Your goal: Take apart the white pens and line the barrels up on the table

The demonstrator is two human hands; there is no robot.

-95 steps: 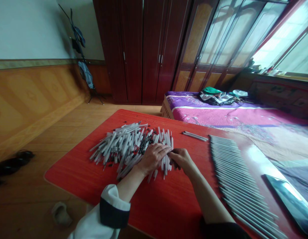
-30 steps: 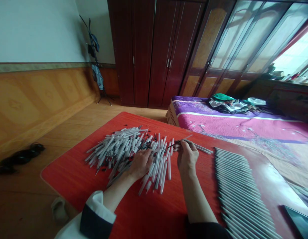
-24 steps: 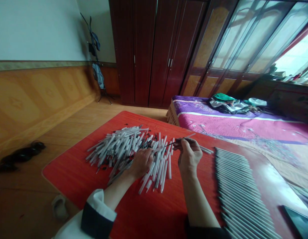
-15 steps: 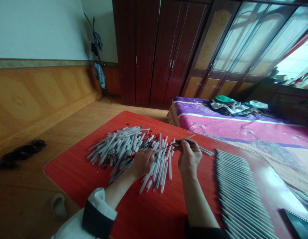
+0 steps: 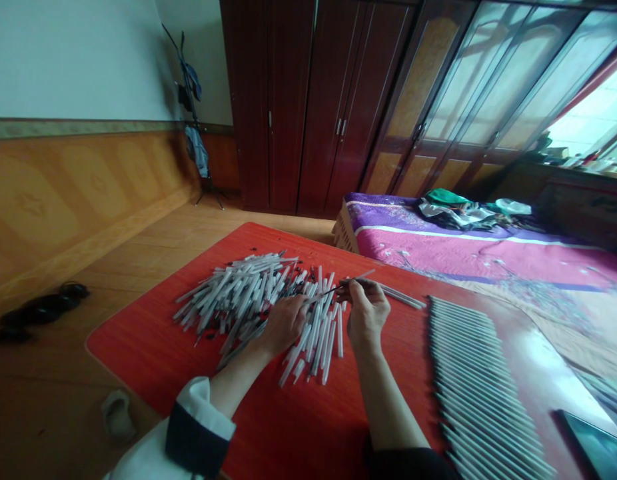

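Observation:
On the red table [image 5: 298, 440] lies a loose pile of whitish, see-through plastic tubes [image 5: 248, 287] with dark bits among them. At the pile's right side my left hand [image 5: 287, 325] is closed on one such tube [image 5: 314, 299], which points right. My right hand [image 5: 366, 308] pinches a thin dark rod [image 5: 331, 291], its tip at or in the end of that tube; which of the two I cannot tell. A pale tube end [image 5: 366, 273] shows beyond my right fingers, and whether they hold it is unclear. More tubes [image 5: 403, 297] lie just right of this hand.
To the right, a neat row of many tubes [image 5: 481, 387] lies side by side, dark ends to the left. A phone [image 5: 596, 443] rests at the table's right edge. Behind stand a bed [image 5: 468, 257] with clothes on it and a dark wardrobe [image 5: 288, 107].
My right hand has moved left, closer to my left hand, bringing the dark rod nearer the tube. My left hand has hardly moved.

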